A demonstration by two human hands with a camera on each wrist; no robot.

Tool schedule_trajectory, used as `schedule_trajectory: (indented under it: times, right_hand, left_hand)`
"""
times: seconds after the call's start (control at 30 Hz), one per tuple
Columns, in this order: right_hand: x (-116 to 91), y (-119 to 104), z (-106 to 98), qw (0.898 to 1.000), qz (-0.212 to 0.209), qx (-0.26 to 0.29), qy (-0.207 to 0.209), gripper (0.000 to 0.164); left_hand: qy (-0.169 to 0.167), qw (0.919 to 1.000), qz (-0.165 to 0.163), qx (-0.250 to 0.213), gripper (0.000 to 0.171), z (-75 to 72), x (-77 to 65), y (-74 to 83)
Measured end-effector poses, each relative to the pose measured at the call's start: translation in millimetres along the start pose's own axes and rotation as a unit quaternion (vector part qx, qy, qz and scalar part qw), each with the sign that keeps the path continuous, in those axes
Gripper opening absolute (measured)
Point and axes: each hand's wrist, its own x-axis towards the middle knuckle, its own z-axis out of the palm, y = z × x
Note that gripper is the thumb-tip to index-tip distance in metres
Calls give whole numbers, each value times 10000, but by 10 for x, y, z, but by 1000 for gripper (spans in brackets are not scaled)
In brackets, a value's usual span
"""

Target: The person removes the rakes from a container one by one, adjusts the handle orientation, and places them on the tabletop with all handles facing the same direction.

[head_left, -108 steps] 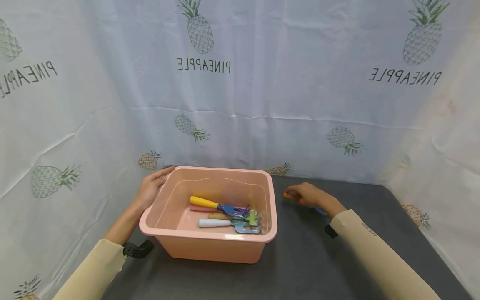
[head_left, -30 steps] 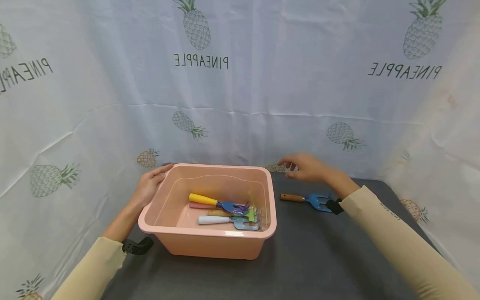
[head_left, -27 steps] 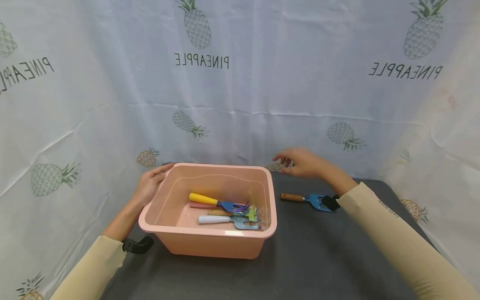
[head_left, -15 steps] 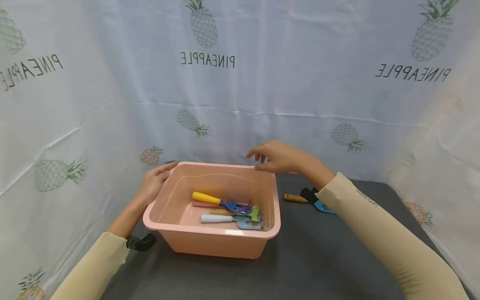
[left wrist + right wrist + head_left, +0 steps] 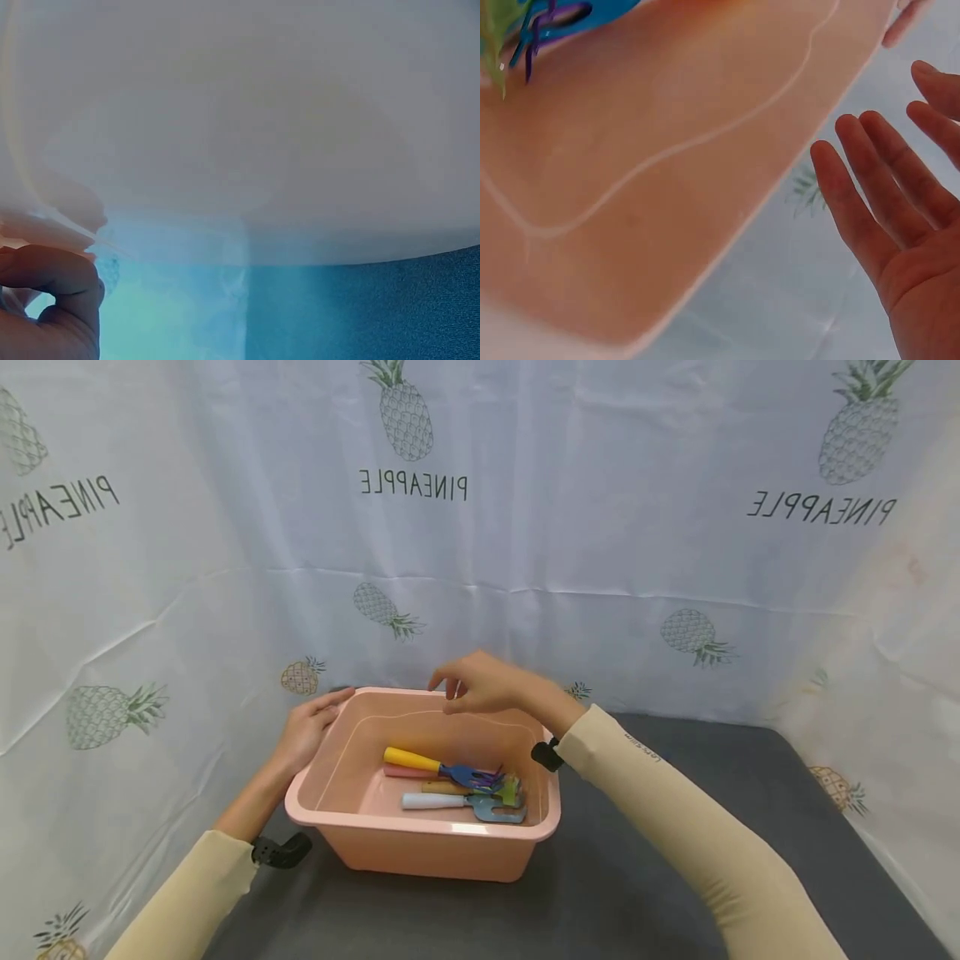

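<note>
Curtain (image 5: pixel 525 535) backs dark tabletop (image 5: pixel 615 877); left grip (image 5: pixel 307 732) holds pink basin (image 5: pixel 435 856), right grip (image 5: pixel 483 683) hangs wide.

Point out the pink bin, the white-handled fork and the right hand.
Pink bin (image 5: pixel 435 854): head view, on its front outer wall.
White-handled fork (image 5: pixel 448 802): head view, on the white handle near the neck.
Right hand (image 5: pixel 483 683): head view, on the back of the hand.

The high-sided tub (image 5: pixel 431 857) blocks sideways reach to the tools (image 5: pixel 450 787), leaving passage only from above.
</note>
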Motion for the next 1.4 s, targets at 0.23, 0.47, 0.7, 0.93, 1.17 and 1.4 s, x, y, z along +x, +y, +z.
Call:
schedule_trajectory:
  times: [0.23, 0.47, 0.7, 0.93, 1.17, 1.4]
  right_hand:
    - [255, -116, 242, 9991, 47, 232, -364, 42]
    - [407, -193, 475, 9965, 274, 461, -636, 44]
    - [459, -200, 646, 9858, 870, 1144, -863, 46]
    - [471, -189, 793, 9760, 1143, 1770, -544, 43]
    - [447, -196, 893, 9722, 1140, 1962, -570, 48]
    - [481, -103, 987, 9805, 803, 1628, -754, 53]
  left_hand:
    - [33, 9998, 43, -170, 45, -10, -6, 12]
    - [31, 9997, 58, -232, 45, -3, -15, 2]
    - [9, 9999, -20, -170, 45, 6, -14, 6]
    - [14, 10000, -5, -51, 45, 28, -17, 25]
    - [67, 9999, 1, -74, 44, 16, -22, 26]
    - [91, 9996, 34, -248, 44, 12, -18, 12]
